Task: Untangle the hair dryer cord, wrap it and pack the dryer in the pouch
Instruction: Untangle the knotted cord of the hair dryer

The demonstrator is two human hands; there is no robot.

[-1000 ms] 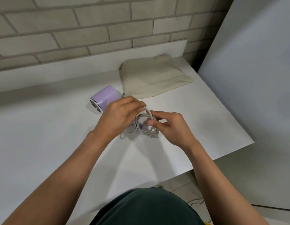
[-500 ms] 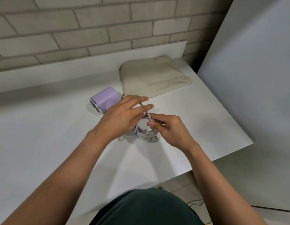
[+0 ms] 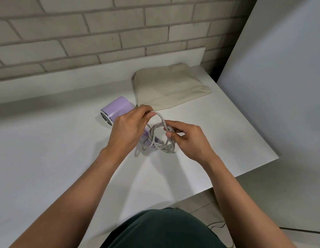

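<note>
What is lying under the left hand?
Under the left hand a purple piece of the dryer shows, crossed by cord loops. The hand covers the rest of that piece and the spot where the cord joins it.

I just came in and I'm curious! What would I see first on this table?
In the middle of the white table, two hands work a tangled grey cord: the left hand pinches a loop of it, the right hand grips the twisted bundle. Behind the left hand lies the purple hair dryer, and a flat beige pouch lies farther back by the brick wall.
</note>
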